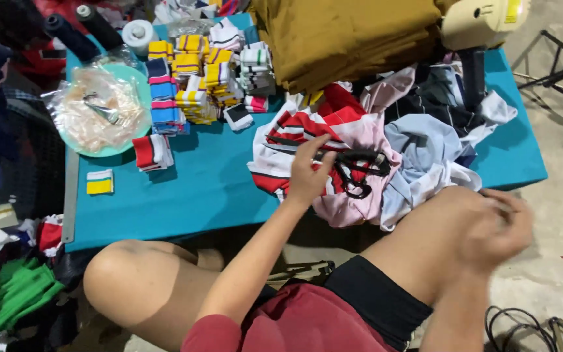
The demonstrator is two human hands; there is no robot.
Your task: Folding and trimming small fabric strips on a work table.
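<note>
Striped cuff stacks (193,72), mustard fabric (346,36) and thread cones (73,32) crowd the teal table (210,189).

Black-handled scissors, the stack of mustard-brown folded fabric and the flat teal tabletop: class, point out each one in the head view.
Black-handled scissors (358,171): head view, on the handle loops.
Stack of mustard-brown folded fabric (346,39): head view, on the top fold.
Flat teal tabletop (203,189): head view, on a bare patch.

L hand (307,175) on black scissors (358,167)
</note>
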